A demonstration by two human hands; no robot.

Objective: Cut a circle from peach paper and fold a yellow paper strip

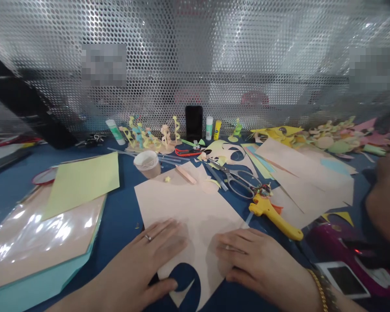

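A pale pink sheet of paper (178, 199) lies on the dark blue table, with a rounded hole cut near its bottom edge. On the left part of the sheet my left hand (156, 253) rests palm down, fingers stretched out, the thumb beside the hole. My right hand (247, 255) lies over the sheet's right edge, its fingers spread a little and nothing visible in them. Beyond it are silver scissors (238, 180) and a yellow glue gun (276, 219). A small pink paper strip (186, 174) lies at the sheet's far end.
Yellow paper (87, 182) covers a plastic packet at left. A paper cup (147, 164), glue sticks, a black phone (194, 122) and small paper figures (143, 136) stand farther back. Paper scraps (305, 169) and a magenta device (354, 251) lie right, near another person's hand (386, 199).
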